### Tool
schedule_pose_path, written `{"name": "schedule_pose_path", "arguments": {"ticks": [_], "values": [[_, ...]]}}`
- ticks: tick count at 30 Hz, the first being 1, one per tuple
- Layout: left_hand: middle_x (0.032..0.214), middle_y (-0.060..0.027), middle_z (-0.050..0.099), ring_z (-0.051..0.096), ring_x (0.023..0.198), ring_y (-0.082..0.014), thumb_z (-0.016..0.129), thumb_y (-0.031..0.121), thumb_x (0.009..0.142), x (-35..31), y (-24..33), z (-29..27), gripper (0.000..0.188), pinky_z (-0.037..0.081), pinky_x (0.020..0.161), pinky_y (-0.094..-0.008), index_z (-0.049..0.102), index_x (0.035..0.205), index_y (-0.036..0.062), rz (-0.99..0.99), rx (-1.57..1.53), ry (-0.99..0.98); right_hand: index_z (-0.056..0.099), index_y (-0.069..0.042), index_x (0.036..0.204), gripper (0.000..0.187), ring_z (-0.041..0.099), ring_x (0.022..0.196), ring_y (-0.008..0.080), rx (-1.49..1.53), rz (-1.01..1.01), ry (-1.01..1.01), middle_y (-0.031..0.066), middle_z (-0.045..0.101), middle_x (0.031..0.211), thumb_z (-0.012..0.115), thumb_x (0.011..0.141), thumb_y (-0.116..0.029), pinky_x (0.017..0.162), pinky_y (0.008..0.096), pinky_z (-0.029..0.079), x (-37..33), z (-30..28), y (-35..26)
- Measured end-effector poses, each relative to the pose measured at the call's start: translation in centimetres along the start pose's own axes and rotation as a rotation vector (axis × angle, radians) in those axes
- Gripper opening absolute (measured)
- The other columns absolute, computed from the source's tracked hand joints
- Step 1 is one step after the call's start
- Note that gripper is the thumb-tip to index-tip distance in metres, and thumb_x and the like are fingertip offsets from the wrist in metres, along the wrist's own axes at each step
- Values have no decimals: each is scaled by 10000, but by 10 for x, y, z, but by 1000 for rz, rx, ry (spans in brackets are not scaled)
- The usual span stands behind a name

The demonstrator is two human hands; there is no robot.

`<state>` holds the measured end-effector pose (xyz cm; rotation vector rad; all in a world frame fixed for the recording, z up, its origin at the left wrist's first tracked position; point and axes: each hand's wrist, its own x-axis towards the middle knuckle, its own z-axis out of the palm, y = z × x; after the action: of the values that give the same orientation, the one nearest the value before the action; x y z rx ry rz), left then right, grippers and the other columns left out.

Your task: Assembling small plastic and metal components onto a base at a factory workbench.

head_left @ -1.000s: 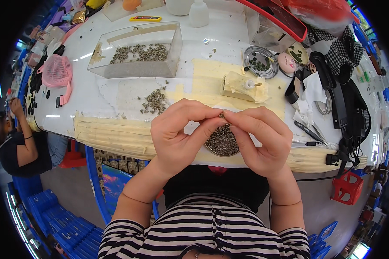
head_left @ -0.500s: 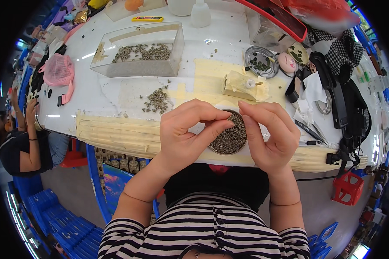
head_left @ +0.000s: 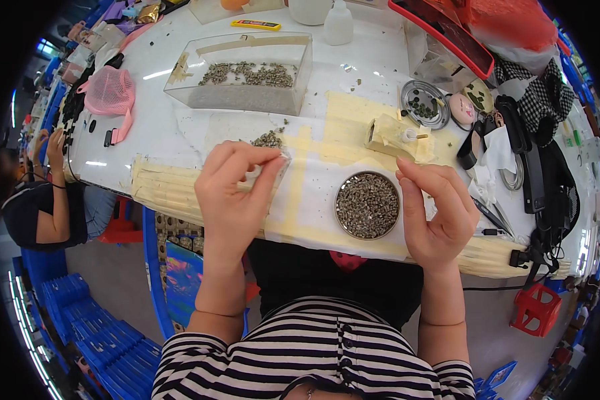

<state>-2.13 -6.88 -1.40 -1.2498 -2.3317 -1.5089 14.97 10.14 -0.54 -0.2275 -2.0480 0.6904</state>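
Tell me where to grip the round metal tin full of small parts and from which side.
Grip the round metal tin by its thin rim, fingers across opposite edges, coming straight down from above. It sits flat and open-topped on the taped table edge, filled near level, so tilting would likely spill. The right hand is nearest.

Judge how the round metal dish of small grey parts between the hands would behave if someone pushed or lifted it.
The round metal dish is shallow and wide, so it would probably slide rather than tip. Heaped nearly to the rim with loose small grey parts, it likely feels heavy for its size, and any tilt could spill them. It sits near the table's front edge, so a push is risky.
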Motion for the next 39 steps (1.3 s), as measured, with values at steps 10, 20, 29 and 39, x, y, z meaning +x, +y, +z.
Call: {"name": "schedule_pose_path", "arguments": {"ticks": [10,20,29,39], "values": [[796,-57,600,529,785,-189,726,-4,789,3,-21,-21,86,412,684,-301,696,869,-5,-13,196,-156,739,17,1004,249,617,629,176,13,-13,-10,103,656,755,726,773,108,573,253,482,1,1,-1],[840,-52,668,567,719,-139,693,-33,807,8,-4,-15,63,448,670,-279,649,847,-14,-61,142,-175,738,13,998,258,614,617,179,2,-45,-5,103,652,737,727,759,109,550,260,476,2,2,0],[931,-89,711,691,856,-113,684,-67,850,-2,22,18,142,540,771,-232,663,988,-46,-215,-667,-211,739,1,1002,290,605,605,187,22,-56,-63,84,650,736,735,729,98,532,278,472,3,1,-2],[929,-69,689,630,796,-80,682,8,916,6,23,48,194,531,703,-212,642,1098,-45,-441,-1243,-459,742,-22,1003,295,620,624,191,42,-26,-84,73,666,769,756,719,60,540,287,482,3,1,-2]]}}
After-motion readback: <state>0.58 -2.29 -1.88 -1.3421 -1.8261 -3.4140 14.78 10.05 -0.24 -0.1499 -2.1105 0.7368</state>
